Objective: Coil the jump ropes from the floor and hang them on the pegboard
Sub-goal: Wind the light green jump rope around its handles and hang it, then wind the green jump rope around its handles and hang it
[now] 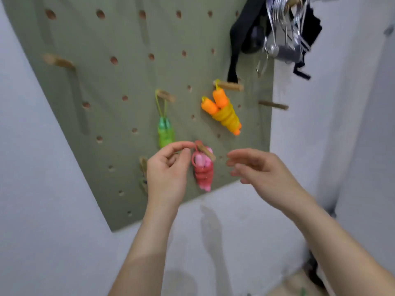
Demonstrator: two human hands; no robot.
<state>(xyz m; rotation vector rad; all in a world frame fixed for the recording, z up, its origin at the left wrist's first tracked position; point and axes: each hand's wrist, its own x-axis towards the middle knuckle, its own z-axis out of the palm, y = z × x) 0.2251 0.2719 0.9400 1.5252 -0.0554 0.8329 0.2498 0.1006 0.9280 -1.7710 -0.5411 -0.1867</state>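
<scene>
Left hand (168, 167) at pink rope (203, 169) (apparently pegged)

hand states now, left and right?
Left hand: pinching the loop of the pink jump rope at its peg.
Right hand: open, holding nothing.

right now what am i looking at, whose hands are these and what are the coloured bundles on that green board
This is one picture from a camera worn on a person's head, looking at their own bare hands; no machine. The green board is a pegboard on a wall. Three coiled jump ropes hang on it: a green rope, an orange rope and a pink rope. The left hand pinches the pink rope's loop at its wooden peg. The right hand hovers open beside it, holding nothing.
</scene>
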